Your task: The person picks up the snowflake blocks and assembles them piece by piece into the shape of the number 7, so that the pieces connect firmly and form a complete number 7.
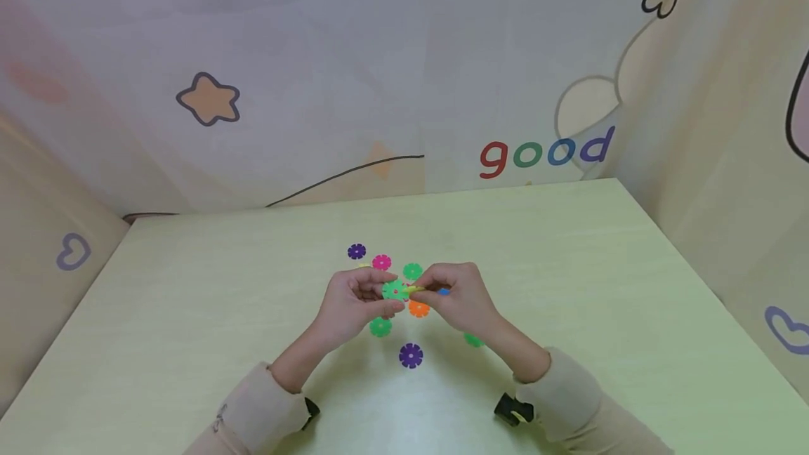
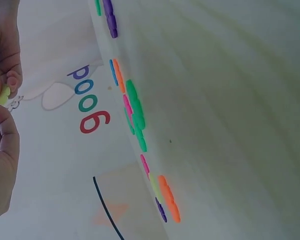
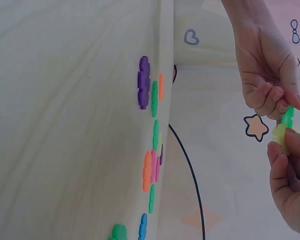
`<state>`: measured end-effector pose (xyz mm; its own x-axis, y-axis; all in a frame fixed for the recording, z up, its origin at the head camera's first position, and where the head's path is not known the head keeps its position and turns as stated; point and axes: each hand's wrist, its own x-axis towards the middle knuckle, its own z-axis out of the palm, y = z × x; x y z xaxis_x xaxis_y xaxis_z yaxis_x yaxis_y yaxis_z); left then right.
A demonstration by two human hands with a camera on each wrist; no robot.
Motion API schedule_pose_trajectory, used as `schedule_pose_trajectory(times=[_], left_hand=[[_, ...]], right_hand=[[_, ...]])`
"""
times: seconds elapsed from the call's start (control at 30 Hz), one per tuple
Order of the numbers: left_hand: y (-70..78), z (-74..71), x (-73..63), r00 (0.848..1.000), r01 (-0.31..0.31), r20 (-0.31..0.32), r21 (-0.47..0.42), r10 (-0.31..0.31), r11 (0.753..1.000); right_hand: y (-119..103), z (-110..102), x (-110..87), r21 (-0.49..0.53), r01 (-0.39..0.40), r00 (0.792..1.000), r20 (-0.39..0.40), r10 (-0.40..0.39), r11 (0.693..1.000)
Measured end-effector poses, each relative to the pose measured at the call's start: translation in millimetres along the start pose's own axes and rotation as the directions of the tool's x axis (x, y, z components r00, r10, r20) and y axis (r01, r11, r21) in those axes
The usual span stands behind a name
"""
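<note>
In the head view my left hand (image 1: 354, 304) pinches a green notched snowflake disc (image 1: 393, 291) by its edge, above the table. My right hand (image 1: 460, 295) holds a yellow snowflake disc (image 1: 413, 289) between thumb and index finger, edge-on, right at the green one's right side. Seen from the right wrist, the yellow disc (image 3: 279, 134) overlaps the lower end of the green disc (image 3: 288, 117) between both sets of fingertips. Only the yellow disc (image 2: 2, 96) shows at the left wrist view's edge.
Loose snowflake discs lie around and beneath the hands: a purple disc (image 1: 411, 355) in front, an orange disc (image 1: 419, 308), a pink disc (image 1: 382, 262), a second purple disc (image 1: 357, 251) and several green ones. A printed curtain (image 1: 316, 90) stands behind the pale table (image 1: 221, 286).
</note>
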<state>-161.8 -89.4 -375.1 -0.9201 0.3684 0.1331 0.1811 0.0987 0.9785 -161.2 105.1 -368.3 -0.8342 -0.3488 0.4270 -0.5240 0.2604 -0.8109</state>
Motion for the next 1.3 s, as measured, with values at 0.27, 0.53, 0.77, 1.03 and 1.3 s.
schedule_pose_trajectory(times=[0.27,0.53,0.77,1.03,1.3], left_hand=[[0.4,-1.7,-1.3,1.0,0.005,0.029,0.011,-0.005,1.0],[-0.6,-2.4,-2.5,0.999,0.041,0.018,0.021,-0.041,0.999],[-0.8,-4.5,-2.2,0.999,0.045,-0.002,0.023,-0.045,0.999],[-0.2,-6.1,-2.8,1.0,0.021,-0.003,0.019,-0.02,1.0],[-1.3,-6.8,-1.8,1.0,0.016,0.018,0.012,-0.016,1.0]], right_hand=[[1,0,-0.4,-0.006,-0.032,0.999,0.031,0.032,0.999],[6,-12,-0.6,-0.072,-0.008,0.989,0.15,0.018,0.997],[12,-28,-4.5,-0.172,-0.054,0.976,0.197,0.088,0.984],[26,-44,-10.0,-0.222,-0.126,0.947,0.263,0.183,0.967],[41,-55,-17.8,-0.234,-0.195,0.897,0.349,0.269,0.953]])
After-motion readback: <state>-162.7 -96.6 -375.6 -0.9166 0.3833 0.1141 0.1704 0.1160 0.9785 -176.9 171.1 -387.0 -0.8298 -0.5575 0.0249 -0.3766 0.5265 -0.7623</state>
